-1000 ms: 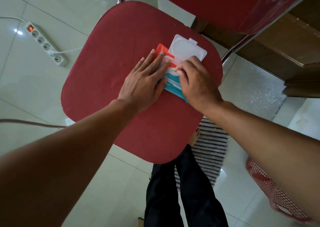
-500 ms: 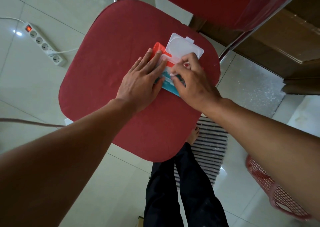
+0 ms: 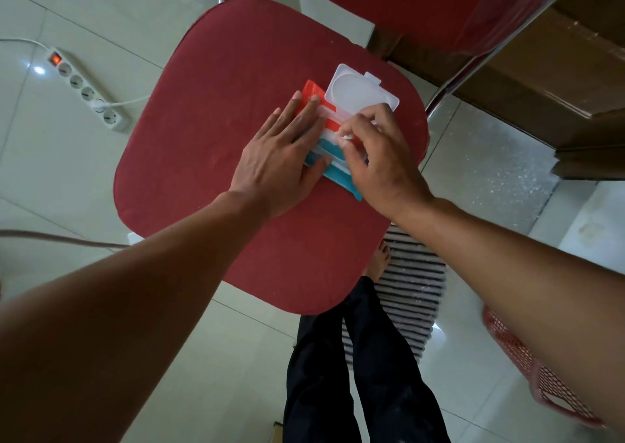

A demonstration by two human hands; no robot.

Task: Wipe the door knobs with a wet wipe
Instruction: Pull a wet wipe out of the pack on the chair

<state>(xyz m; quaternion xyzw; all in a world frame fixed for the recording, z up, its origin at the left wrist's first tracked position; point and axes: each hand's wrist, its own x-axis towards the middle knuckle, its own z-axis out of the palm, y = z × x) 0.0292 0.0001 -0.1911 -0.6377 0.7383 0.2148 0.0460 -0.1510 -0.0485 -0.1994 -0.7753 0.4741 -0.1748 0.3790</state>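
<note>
An orange, white and teal pack of wet wipes [image 3: 340, 177] lies on the red chair seat [image 3: 203, 145], its clear plastic lid [image 3: 362, 92] flipped open toward the back. My left hand [image 3: 280, 162] lies flat on the pack's left side, fingers spread, pressing it down. My right hand [image 3: 378, 162] hovers over the pack's opening, thumb and forefinger pinched on a small white tip of a wet wipe [image 3: 346, 137]. Most of the pack is hidden under both hands. No door knob is in view.
A white power strip [image 3: 88, 92] with a lit red switch lies on the tiled floor at left. A red mesh basket [image 3: 527, 375] stands at lower right, a striped mat [image 3: 412, 290] under my legs, and brown furniture [image 3: 558, 80] at upper right.
My right hand has shifted from the pack's middle to the opening and pinched a bit of white wipe. My left hand stays pressed on the pack.
</note>
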